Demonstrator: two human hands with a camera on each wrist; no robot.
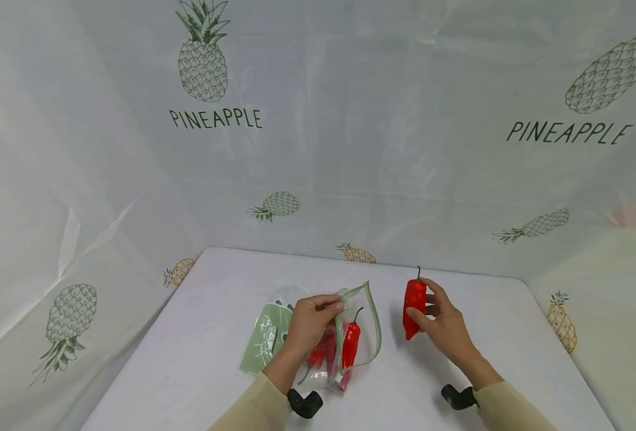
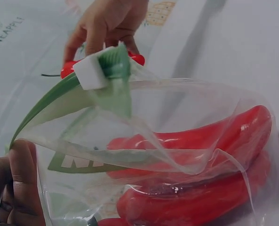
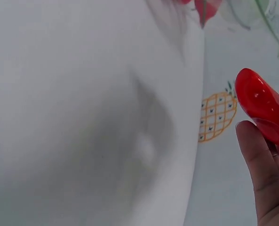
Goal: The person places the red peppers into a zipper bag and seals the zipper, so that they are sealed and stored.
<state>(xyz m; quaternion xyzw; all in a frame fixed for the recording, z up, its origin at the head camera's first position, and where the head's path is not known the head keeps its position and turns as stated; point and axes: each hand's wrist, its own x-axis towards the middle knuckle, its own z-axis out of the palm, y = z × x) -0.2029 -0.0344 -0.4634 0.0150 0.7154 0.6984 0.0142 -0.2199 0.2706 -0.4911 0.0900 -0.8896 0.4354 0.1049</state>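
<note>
My left hand point(image 1: 311, 320) pinches the rim of a clear zip bag point(image 1: 378, 336), whose green-edged mouth gapes toward the right. Several red chili peppers point(image 2: 191, 202) lie inside it, one with its stem toward the opening. A white slider point(image 2: 90, 73) sits on the green zip in the left wrist view. To the right of the bag, my right hand point(image 1: 449, 326) holds another red chili pepper point(image 1: 415, 299) above the table, stem up, between thumb and fingers. In the right wrist view, the tip of this pepper point(image 3: 261, 103) shows beside my thumb point(image 3: 259, 165).
A green printed panel point(image 1: 258, 338) of the bag spreads to the left of my left hand. The white table point(image 1: 188, 359) has a back edge close to a white curtain point(image 1: 350, 149) printed with pineapples. Black wrist mounts point(image 1: 304, 403) hang under both forearms.
</note>
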